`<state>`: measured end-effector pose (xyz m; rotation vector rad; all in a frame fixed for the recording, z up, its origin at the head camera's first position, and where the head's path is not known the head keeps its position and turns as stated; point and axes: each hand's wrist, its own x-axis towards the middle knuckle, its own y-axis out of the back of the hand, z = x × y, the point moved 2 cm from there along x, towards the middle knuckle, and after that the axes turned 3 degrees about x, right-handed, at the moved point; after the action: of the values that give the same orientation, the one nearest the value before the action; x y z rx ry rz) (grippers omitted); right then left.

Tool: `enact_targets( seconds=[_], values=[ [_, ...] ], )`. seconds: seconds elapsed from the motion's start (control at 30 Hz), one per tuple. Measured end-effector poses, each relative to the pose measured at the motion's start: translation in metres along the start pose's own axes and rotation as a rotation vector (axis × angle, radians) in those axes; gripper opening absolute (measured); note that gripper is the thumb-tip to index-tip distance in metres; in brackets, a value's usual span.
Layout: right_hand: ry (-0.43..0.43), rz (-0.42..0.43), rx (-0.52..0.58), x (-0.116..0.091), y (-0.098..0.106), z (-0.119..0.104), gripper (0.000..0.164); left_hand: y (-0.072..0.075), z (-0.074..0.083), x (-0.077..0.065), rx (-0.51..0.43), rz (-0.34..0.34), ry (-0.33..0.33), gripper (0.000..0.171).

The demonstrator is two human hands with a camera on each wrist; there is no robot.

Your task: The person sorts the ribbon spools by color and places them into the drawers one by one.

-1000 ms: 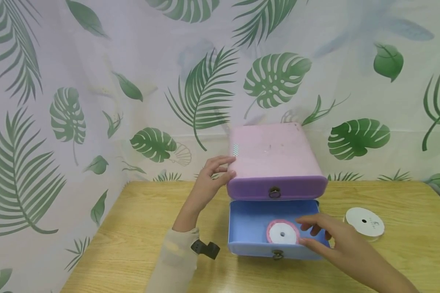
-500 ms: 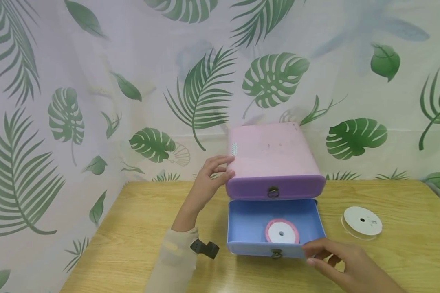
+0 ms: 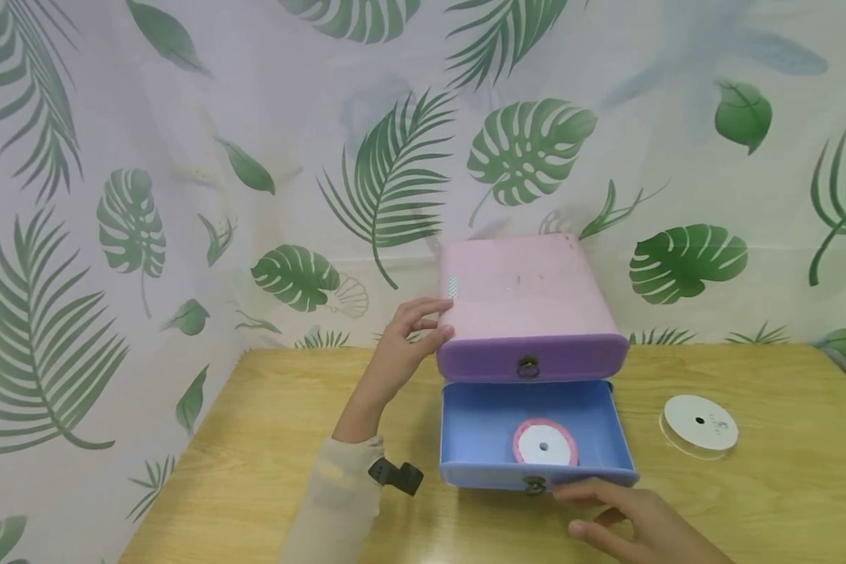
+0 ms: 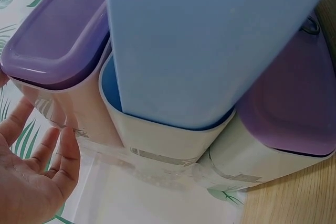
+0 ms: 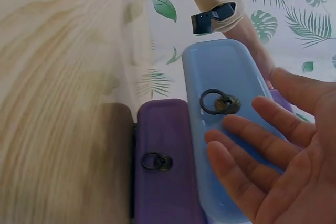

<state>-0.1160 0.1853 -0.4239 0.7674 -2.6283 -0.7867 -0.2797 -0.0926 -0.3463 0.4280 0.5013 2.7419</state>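
Observation:
A stacked drawer unit [image 3: 522, 286] with a pink top stands on the table, its blue middle drawer [image 3: 479, 415] pulled out. Inside that drawer lies a spool [image 3: 534, 439] of pink ribbon with a white face. My left hand [image 3: 395, 356] rests with fingers and thumb against the left side of the unit's top. At the blue drawer's front is my right hand [image 3: 627, 513], fingers extended and spread. In the right wrist view its fingertips overlap the drawer front near the metal ring pull [image 5: 212, 102]; nothing is held.
A white ribbon spool [image 3: 685, 419] lies on the wooden table [image 3: 289, 407] right of the unit. A purple drawer [image 3: 479, 364] above and another purple drawer [image 5: 163, 192] below the blue one are pushed in. Behind hangs a leaf-print cloth [image 3: 289, 180].
My right hand has moved from inside the blue drawer, beside the pink spool, down and left to the drawer's front. The left hand stays at the unit's side.

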Motion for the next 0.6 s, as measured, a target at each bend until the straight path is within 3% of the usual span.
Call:
enact_targets(
  seconds=[0.1,0.23,0.4,0.6],
  values=[
    [-0.089,-0.039,0.066,0.001,-0.002,0.001,0.032,0.0,-0.001,0.0,-0.004,-0.001,0.001,0.04],
    [-0.138,-0.066,0.182,0.001,-0.003,0.006,0.036,-0.001,0.001,0.0,0.005,-0.002,-0.002,0.041],
    [-0.07,-0.061,0.306,0.003,-0.009,0.013,0.036,0.0,0.002,-0.002,0.01,-0.001,-0.002,0.042],
    [0.04,-0.035,0.353,0.004,-0.015,0.016,0.035,0.0,0.003,-0.002,0.005,-0.002,0.0,0.042]
  ],
)
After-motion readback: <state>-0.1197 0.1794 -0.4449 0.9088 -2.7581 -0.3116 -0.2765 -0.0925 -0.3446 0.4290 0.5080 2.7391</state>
